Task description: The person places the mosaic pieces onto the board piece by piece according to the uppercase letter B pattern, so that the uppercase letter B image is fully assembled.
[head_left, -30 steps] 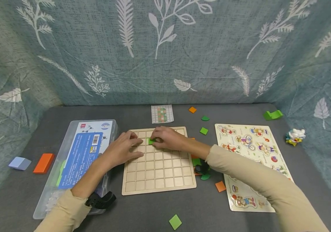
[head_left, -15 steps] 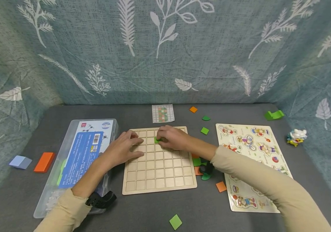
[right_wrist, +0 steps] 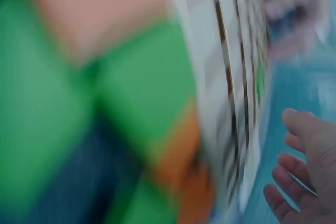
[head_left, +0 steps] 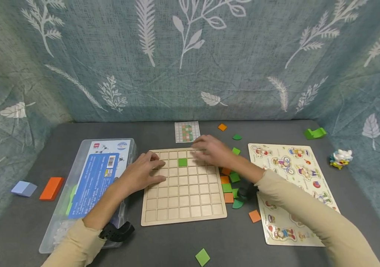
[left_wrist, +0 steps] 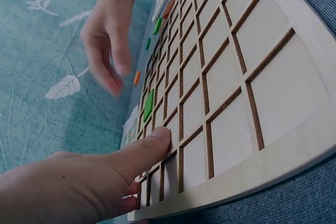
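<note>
A wooden grid board (head_left: pixel 173 200) lies on the dark table, and a green square tile (head_left: pixel 182 162) sits in one cell of its second row from the back. My left hand (head_left: pixel 141 171) rests at the board's left edge; in the left wrist view its thumb (left_wrist: pixel 155 142) touches the grid. Over the board's back right corner, my right hand (head_left: pixel 214 151) holds nothing, its fingers loosely spread and apart from the tile. Green and orange tiles (head_left: pixel 226 188) lie heaped by the board's right edge, partly covered by the right wrist.
Behind the board lies a printed pattern card (head_left: pixel 187 132). A plastic box (head_left: pixel 90 181) stands at left, near orange (head_left: pixel 51 188) and blue (head_left: pixel 24 188) blocks. At right lie a picture puzzle board (head_left: pixel 286 167), a small figurine (head_left: pixel 340 158) and a green arched block (head_left: pixel 315 132). One green tile (head_left: pixel 202 257) lies in front.
My right hand has let go of the green tile, which has shifted slightly right and now sits in its cell. That hand has lifted away to the right; my left hand stays put.
</note>
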`<control>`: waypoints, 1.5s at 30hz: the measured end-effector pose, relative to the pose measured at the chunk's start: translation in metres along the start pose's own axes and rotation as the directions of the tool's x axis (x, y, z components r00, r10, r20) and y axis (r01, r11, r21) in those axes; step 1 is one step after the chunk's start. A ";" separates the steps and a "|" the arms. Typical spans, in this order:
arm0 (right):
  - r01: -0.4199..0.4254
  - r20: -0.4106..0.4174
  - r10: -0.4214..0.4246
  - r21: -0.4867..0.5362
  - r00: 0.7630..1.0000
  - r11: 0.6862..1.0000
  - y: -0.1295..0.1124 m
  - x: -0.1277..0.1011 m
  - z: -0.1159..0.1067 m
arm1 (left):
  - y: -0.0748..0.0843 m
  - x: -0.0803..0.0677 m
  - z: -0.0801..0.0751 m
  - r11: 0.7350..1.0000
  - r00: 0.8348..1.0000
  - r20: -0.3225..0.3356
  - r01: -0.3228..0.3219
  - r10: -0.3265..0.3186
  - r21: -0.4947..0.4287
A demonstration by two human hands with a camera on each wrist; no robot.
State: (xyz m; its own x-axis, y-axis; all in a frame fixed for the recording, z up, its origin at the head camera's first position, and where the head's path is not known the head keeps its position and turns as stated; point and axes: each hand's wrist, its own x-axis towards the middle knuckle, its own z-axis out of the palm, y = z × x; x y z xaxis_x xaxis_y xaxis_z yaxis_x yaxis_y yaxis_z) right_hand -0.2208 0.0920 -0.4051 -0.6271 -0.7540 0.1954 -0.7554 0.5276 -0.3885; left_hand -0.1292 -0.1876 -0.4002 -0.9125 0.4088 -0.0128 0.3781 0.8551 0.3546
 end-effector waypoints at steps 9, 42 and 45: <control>-0.311 -0.005 0.311 0.003 0.950 0.950 0.087 -0.048 -0.053 | 0.000 0.000 0.000 1.000 1.000 -0.006 0.003 -0.003 0.008; -0.076 0.189 0.099 -0.127 0.977 0.989 0.104 -0.030 -0.067 | -0.001 0.000 0.001 0.999 1.000 0.022 0.023 -0.022 -0.033; -0.047 0.155 0.067 -0.129 0.986 0.991 0.095 -0.028 -0.062 | -0.001 -0.001 0.002 0.999 1.000 0.019 0.018 -0.018 -0.028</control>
State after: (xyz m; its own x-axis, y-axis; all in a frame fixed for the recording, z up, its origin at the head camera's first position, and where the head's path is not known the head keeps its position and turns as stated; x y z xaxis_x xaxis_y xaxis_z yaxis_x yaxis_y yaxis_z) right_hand -0.2873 0.1872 -0.3921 -0.6391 -0.7686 0.0269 -0.7433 0.6084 -0.2781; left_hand -0.1287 -0.1887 -0.4022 -0.9159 0.3998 -0.0370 0.3569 0.8530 0.3807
